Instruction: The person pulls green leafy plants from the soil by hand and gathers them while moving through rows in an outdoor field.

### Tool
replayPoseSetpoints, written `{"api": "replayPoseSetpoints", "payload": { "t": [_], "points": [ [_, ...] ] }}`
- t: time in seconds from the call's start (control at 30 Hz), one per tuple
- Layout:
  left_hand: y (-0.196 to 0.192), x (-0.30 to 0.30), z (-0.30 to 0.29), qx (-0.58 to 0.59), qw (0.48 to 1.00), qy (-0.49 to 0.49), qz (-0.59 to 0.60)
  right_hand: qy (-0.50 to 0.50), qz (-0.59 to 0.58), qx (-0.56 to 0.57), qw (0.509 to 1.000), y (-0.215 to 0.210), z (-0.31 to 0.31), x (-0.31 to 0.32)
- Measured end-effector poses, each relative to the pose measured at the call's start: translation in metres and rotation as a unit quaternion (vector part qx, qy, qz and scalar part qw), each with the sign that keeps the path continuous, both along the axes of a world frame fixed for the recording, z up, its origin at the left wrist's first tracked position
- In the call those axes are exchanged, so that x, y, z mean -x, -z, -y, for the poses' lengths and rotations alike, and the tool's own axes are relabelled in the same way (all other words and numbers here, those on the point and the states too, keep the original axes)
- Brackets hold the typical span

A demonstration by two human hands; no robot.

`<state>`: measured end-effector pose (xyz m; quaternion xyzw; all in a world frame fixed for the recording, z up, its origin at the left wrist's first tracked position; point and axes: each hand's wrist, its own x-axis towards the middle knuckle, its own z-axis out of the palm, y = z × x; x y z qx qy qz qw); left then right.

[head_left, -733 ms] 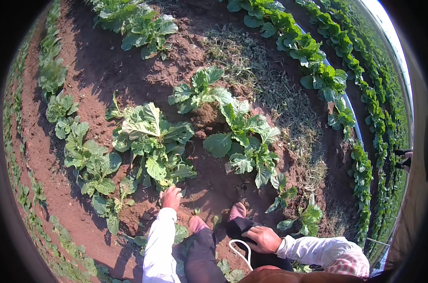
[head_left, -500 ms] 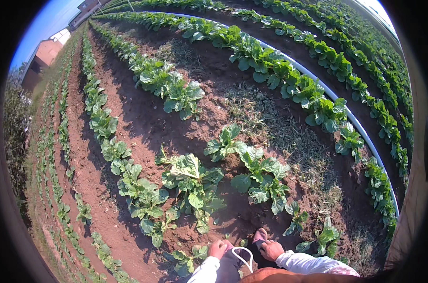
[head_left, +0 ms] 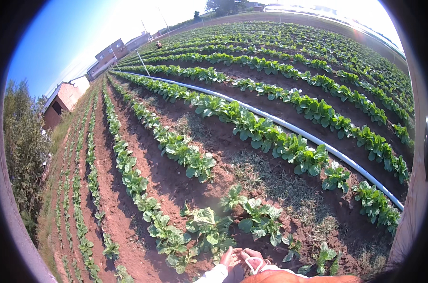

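Fingers (head_left: 231, 252) of left hand (head_left: 229, 259) and right hand (head_left: 250, 255) nearly together, cannot tell whether holding anything; white cord (head_left: 255, 259) by the right; leafy plant (head_left: 211, 228) just beyond the left, likely light, soft, easily torn, best gripped low.

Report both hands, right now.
Left hand: loosely open, nothing visible in it.
Right hand: partly behind the white cord loop; cannot tell whether it is open or holding anything.
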<state>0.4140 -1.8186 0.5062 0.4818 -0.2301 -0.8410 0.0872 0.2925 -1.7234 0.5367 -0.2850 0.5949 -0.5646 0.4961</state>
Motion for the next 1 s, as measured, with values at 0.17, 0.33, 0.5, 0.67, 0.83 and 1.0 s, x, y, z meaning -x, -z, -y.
{"api": "replayPoseSetpoints", "payload": {
  "t": [0.17,0.33,0.5,0.67,0.83,1.0],
  "points": [
    [-0.069,0.06,-0.024,-0.014,0.973,0.183,-0.138,0.139,-0.343,-0.137,0.919,0.0,-0.01,0.029],
    [-0.074,0.012,0.027,0.069,0.868,0.474,-0.128,0.132,-0.308,-0.458,0.824,0.028,-0.115,0.052],
    [-0.071,-0.029,0.091,0.448,0.696,0.557,0.063,0.197,-0.162,-0.555,0.792,0.035,-0.203,-0.019],
    [-0.088,-0.022,0.119,0.549,0.564,0.616,0.032,0.421,-0.109,-0.563,0.703,0.136,-0.22,-0.087],
    [-0.091,0.031,0.088,0.57,0.478,0.667,-0.041,0.501,-0.063,-0.643,0.575,0.258,-0.234,-0.089],
    [-0.099,0.073,0.03,0.575,0.397,0.709,-0.093,0.677,0.06,-0.526,0.511,0.221,-0.287,-0.048]
  ]
}}
